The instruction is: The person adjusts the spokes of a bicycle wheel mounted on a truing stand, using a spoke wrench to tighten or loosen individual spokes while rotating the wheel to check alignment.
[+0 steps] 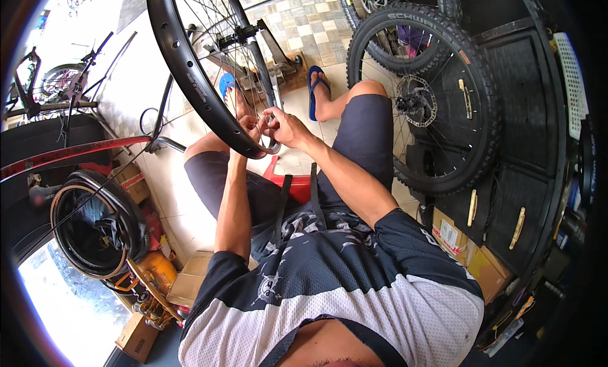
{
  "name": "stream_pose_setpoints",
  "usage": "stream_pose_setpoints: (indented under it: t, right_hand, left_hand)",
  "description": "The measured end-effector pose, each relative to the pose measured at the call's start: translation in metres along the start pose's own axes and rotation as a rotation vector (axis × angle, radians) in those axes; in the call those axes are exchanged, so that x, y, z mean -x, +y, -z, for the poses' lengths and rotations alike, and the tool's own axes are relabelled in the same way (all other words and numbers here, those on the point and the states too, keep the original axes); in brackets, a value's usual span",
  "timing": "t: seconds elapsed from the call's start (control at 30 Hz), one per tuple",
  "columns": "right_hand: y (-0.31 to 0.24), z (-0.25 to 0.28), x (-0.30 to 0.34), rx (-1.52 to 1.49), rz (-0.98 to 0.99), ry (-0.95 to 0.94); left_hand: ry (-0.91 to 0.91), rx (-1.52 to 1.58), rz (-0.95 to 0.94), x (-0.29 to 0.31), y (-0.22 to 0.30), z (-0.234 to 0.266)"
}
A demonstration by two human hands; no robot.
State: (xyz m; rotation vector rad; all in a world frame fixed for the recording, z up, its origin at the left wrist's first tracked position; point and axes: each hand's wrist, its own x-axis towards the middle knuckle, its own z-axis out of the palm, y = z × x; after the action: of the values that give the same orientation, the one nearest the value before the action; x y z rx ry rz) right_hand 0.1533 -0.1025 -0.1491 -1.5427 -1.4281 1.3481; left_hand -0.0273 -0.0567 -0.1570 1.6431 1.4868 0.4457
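A bare black bicycle wheel rim (190, 82) with thin spokes stands upright in front of me, its hub (244, 34) held in a metal wheel truing stand (276, 45). Both my hands meet at the near, lower part of the rim, among the spokes. The fingers of my left hand (251, 127) are bent together on the inner side of the rim, partly hidden behind it. Close beside it, my right hand (285, 127) has thumb and fingers pinched near the spoke ends. Whatever small thing lies between the fingers is too small to tell.
A wheel with a knobby tyre and brake disc (418, 101) leans against black drawers (516, 132) on my right; another wheel is behind it. A red frame tube (76, 157) and stacked tyres (95, 221) are at left. Cardboard boxes (190, 279) lie near me. Under me is a red stool (297, 184).
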Motion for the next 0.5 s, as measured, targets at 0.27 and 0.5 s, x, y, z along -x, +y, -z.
stream_pose_setpoints:
  t: [0.27, 0.5]
  right_hand:
    - [0.002, -0.001, 0.001, 0.068, 0.159, 0.039]
    - [-0.005, 0.006, 0.005, -0.127, 0.049, -0.055]
  left_hand:
    - [-0.118, 0.022, 0.109, -0.004, -0.002, 0.001]
    - [0.041, 0.222, 0.332, -0.001, 0.018, 0.007]
